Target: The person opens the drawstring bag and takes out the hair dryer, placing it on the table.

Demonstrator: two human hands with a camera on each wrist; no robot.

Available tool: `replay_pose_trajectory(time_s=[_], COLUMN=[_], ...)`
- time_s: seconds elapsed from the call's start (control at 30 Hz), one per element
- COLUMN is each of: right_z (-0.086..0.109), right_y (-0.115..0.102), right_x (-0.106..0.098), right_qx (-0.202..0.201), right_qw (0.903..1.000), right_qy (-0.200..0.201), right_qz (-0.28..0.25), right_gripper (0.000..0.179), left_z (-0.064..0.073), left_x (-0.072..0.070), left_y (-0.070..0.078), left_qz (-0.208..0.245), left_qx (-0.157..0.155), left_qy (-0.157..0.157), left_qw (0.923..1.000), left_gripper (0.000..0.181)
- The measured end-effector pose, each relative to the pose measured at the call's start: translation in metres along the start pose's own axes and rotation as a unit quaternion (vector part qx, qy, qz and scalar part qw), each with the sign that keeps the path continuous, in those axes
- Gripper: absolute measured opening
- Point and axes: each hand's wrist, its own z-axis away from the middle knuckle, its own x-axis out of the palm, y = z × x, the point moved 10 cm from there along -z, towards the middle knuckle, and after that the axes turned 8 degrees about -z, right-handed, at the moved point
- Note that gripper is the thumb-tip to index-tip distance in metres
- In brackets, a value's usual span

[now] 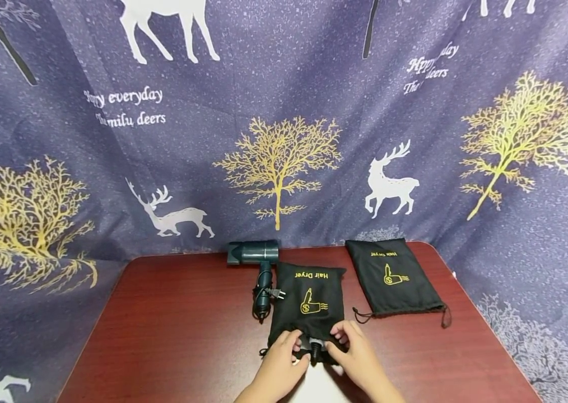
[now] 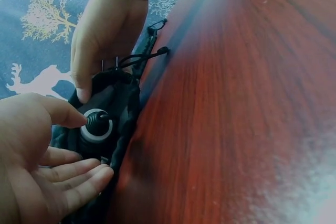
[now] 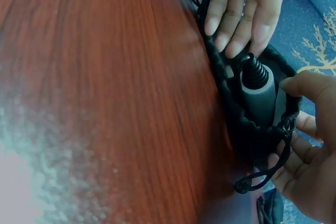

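A black drawstring bag (image 1: 284, 313) printed "Hair Dryer" lies at the table's near middle, its mouth facing me. Inside the mouth sits a grey handle (image 3: 260, 98) with a ribbed black cord end, seemingly a hair dryer's; its rest is hidden in the bag. My right hand (image 1: 358, 358) pinches the bag's rim, thumb inside and fingers outside. At the mouth's other side my left hand (image 1: 280, 361) has its fingers fairly straight, touching the opening beside the handle. Drawstring loops (image 3: 262, 177) hang from the rim.
A dark green hair dryer (image 1: 254, 253) with its cord wrapped round the handle lies left of the bag. A second black drawstring bag (image 1: 397, 285) lies flat at the right. Behind the reddish-brown table (image 1: 173, 319) hangs a patterned blue cloth (image 1: 188, 168).
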Motion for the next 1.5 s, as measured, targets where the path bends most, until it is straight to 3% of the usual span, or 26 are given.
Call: replay_pose_trajectory(time_s=[0.33, 0.53, 0.93, 1.17, 1.5], right_z=[-0.005, -0.011, -0.025, -0.032, -0.043], right_y=[0.002, 0.004, 0.001, -0.002, -0.021], right_x=[-0.002, -0.005, -0.017, -0.018, -0.019], right_qx=[-0.007, -0.003, -0.059, -0.059, -0.117], right_qw=[1.0, 1.0, 0.9974, 0.9978, 0.9911], right_qy=[0.004, 0.007, 0.038, 0.007, -0.061], right_qz=[0.001, 0.006, 0.015, 0.028, 0.015], right_gripper=[0.022, 0.017, 0.022, 0.023, 0.035], left_z=[-0.011, -0.016, -0.026, -0.03, -0.034], left_x=[0.005, 0.007, 0.007, 0.006, 0.008], left_y=[-0.002, -0.001, -0.002, 0.001, 0.005], left_qz=[-0.035, -0.024, -0.054, -0.098, -0.142], left_qx=[-0.027, -0.042, -0.045, -0.047, -0.038], left_qy=[-0.001, -0.008, 0.009, 0.032, 0.051], left_qw=[0.999, 0.9988, 0.9975, 0.9936, 0.9878], left_gripper=[0.059, 0.061, 0.063, 0.068, 0.075])
